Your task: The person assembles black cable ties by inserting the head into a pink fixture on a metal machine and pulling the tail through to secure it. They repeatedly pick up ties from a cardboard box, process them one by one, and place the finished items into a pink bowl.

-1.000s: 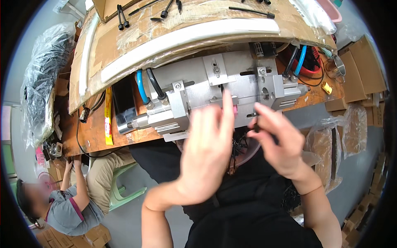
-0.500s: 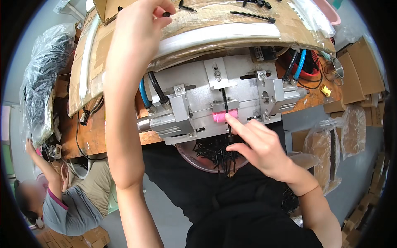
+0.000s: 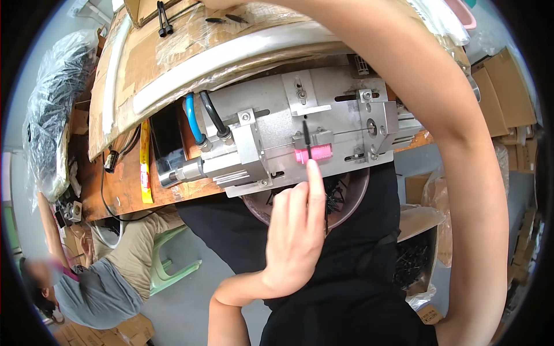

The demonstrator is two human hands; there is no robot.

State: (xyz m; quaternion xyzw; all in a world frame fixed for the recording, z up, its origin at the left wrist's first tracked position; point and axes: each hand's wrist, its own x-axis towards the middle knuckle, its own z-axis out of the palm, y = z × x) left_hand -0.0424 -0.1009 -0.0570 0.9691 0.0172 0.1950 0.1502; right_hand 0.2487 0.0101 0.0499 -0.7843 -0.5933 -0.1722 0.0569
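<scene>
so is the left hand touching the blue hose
Apart: the head view shows the left hand well to the right of the blue hose, with a metal block between them.

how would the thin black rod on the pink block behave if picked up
The black rod is probably fairly stiff, as it looks straight across the pink block. Being so slim, it is likely light too.

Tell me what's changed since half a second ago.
The left hand came down from the cardboard; its index fingertip is now at the black rod over the pink block. The right hand left the pink block and reached up and leftward, mostly out of frame. The pink block and metal fixture stayed put.
</scene>
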